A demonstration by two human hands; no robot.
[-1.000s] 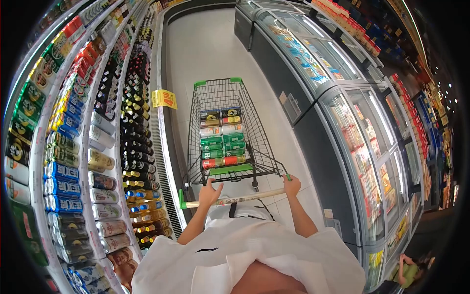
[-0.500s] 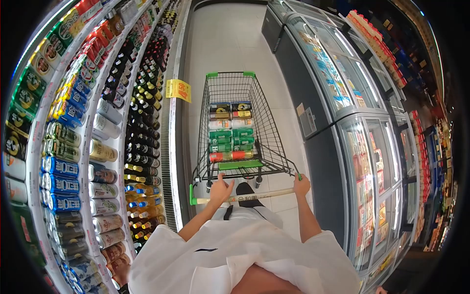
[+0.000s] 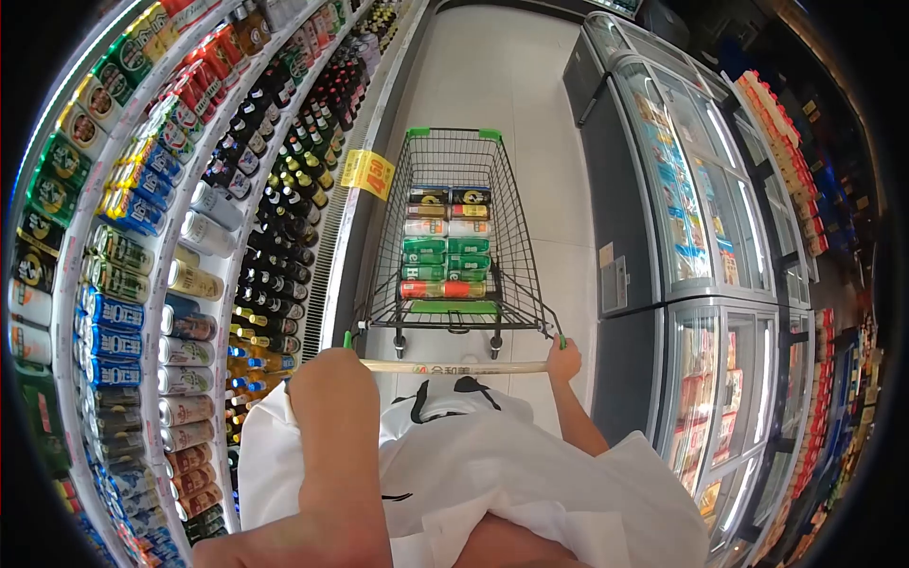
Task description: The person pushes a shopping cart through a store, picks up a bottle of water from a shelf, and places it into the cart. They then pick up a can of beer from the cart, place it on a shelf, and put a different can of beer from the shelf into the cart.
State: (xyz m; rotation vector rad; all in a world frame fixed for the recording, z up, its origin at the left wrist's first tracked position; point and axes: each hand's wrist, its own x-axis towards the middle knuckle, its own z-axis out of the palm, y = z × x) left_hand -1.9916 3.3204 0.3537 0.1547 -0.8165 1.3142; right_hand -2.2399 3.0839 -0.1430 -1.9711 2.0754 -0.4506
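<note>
My right hand (image 3: 564, 360) is closed around the right end of the shopping cart handle (image 3: 454, 367). My left arm (image 3: 336, 407) is bent sharply, its elbow in front of the handle's left end. The forearm comes back toward me, and my left hand (image 3: 246, 547) is at the bottom edge, its fingers out of sight. Ahead stands the wire shopping cart (image 3: 523, 256) with green corner pieces. Inside lie rows of cans: black-and-gold ones (image 3: 449, 196), white ones (image 3: 445, 228), green ones (image 3: 445, 256) and red-and-gold ones (image 3: 443, 289).
Shelves of canned drinks (image 3: 114, 322) and dark bottles (image 3: 284, 256) line the left side, near the cart. A yellow price sign (image 3: 367, 174) juts from the shelf edge. Glass-topped freezers (image 3: 705, 312) run along the right. The pale tiled floor (image 3: 473, 57) stretches ahead.
My left hand has left the handle area and come back toward my body, elbow raised. My right hand stays on the handle. The shelves and freezers have shifted in view.
</note>
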